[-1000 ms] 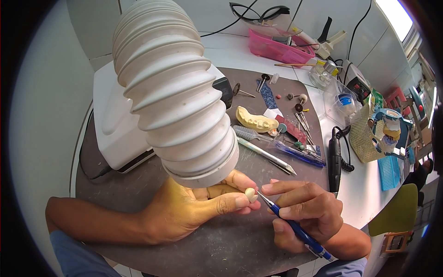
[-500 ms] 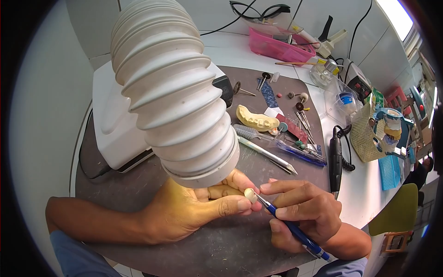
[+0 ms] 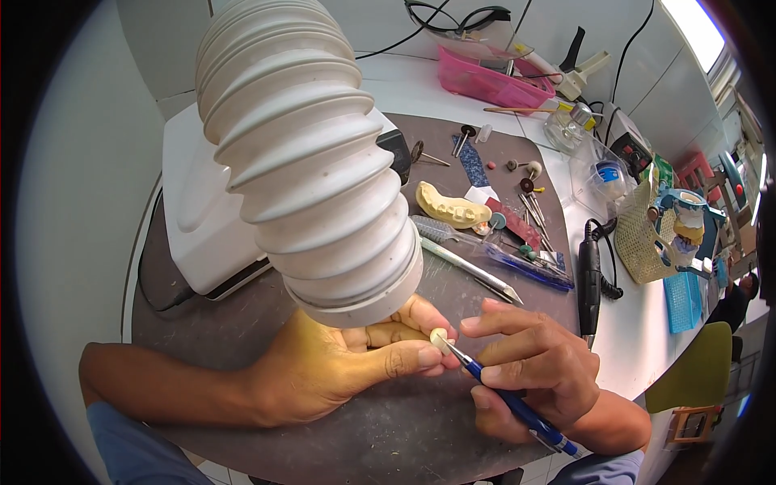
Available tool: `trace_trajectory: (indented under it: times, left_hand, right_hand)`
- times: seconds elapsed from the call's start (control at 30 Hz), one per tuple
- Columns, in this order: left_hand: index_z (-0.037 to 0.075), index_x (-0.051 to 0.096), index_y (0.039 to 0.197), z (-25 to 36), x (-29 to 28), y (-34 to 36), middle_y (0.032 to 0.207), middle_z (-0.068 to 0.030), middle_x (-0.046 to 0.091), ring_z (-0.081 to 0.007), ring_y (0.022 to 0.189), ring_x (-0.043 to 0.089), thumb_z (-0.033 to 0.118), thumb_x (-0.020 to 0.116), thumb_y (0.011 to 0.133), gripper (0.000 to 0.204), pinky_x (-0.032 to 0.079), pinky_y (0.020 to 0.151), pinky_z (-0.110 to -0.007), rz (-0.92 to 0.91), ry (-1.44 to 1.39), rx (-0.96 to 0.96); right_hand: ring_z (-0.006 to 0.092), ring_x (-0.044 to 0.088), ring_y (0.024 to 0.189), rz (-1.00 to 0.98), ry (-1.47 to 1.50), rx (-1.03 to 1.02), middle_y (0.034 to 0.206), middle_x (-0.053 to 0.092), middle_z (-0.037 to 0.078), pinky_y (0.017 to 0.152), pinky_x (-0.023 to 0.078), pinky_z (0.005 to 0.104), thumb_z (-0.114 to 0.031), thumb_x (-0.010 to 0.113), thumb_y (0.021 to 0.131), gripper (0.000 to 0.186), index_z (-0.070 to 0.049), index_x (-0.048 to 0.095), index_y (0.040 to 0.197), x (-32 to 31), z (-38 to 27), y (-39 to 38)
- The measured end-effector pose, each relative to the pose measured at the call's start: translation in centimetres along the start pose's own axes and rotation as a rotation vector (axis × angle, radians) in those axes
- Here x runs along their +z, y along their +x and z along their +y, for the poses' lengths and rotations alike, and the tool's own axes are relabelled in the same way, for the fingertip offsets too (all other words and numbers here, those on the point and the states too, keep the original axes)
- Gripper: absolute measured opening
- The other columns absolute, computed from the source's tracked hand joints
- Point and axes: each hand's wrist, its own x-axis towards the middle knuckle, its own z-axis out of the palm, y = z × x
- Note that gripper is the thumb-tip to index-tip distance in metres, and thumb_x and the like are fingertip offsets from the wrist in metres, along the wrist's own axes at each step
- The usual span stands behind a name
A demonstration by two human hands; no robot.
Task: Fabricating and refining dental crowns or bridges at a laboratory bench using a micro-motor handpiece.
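Note:
Between the thumb and fingertips of my left hand [image 3: 347,368] is a small cream dental crown [image 3: 439,337]. My right hand [image 3: 537,368] grips a blue mechanical pencil [image 3: 517,406], its tip at the crown's face; whether it touches is too small to tell. A ribbed white suction hose [image 3: 315,170] hangs over my left hand and hides part of its fingers. Beyond my hands, a cream dental cast [image 3: 453,208] lies on the dark bench mat [image 3: 356,440]. A white-handled craft knife [image 3: 469,270] rests closer to my fingers.
At the left stands a white boxy machine [image 3: 202,218]. Burs, a brush and small polishing wheels lie around the cast. A black handpiece [image 3: 589,279] with a coiled cord is at the right, near a cream basket [image 3: 634,242]. Behind sits a pink basket [image 3: 485,85].
The pencil tip has shifted slightly over the crown, and the crown appears turned a little. My right index finger is raised slightly higher. Both holds stay the same.

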Motion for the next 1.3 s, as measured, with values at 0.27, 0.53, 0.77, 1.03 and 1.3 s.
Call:
trace_trajectory:
  times: [0.27,0.53,0.77,1.03,1.3]
  left_hand:
    - [-0.001,0.050,0.108,-0.2,0.0,0.1,0.115,-0.0175,0.056,-0.0211,0.107,0.061,-0.005,0.058,0.090,0.020,0.054,0.091,-0.031,-0.027,0.023,0.073]
    - [0.000,0.051,0.104,-0.7,-0.1,0.2,0.115,-0.0152,0.054,-0.0187,0.107,0.059,-0.005,0.059,0.089,0.017,0.052,0.093,-0.030,-0.056,0.004,0.087]
    - [0.001,0.053,0.102,-1.0,-0.2,0.3,0.111,-0.0099,0.054,-0.0150,0.106,0.056,-0.004,0.061,0.089,0.016,0.050,0.090,-0.028,-0.098,0.000,0.099]
    - [0.000,0.052,0.103,-0.6,-0.3,0.6,0.107,-0.0110,0.059,-0.0172,0.098,0.062,0.006,0.056,0.095,0.011,0.052,0.085,-0.030,-0.097,-0.030,0.010]
    - [-0.002,0.052,0.109,-0.3,-0.2,0.6,0.104,-0.0133,0.062,-0.0181,0.095,0.065,0.006,0.057,0.095,0.018,0.055,0.080,-0.028,-0.143,0.003,0.033]
  right_hand:
    - [0.0285,0.068,0.091,-0.013,-0.074,-0.003,0.088,0.066,0.012,0.078,0.057,0.0356,-0.001,0.080,0.069,0.030,-0.003,0.067,0.095,-0.4,0.6,0.4]
    - [0.0246,0.067,0.084,0.057,-0.074,0.024,0.087,0.066,0.010,0.070,0.055,0.0315,-0.004,0.083,0.067,0.032,-0.004,0.068,0.096,0.6,0.5,0.6]
    - [0.0232,0.067,0.083,0.082,-0.080,0.004,0.085,0.067,0.009,0.070,0.055,0.0310,0.000,0.081,0.067,0.030,-0.004,0.068,0.094,0.9,0.4,0.6]
    - [0.0230,0.067,0.081,0.096,-0.045,0.019,0.088,0.065,0.010,0.068,0.055,0.0302,0.004,0.078,0.066,0.031,-0.005,0.068,0.094,0.8,0.6,0.4]
    - [0.0231,0.067,0.081,0.095,-0.051,-0.017,0.089,0.065,0.012,0.067,0.055,0.0305,0.004,0.077,0.068,0.029,-0.002,0.067,0.096,0.8,0.8,0.3]
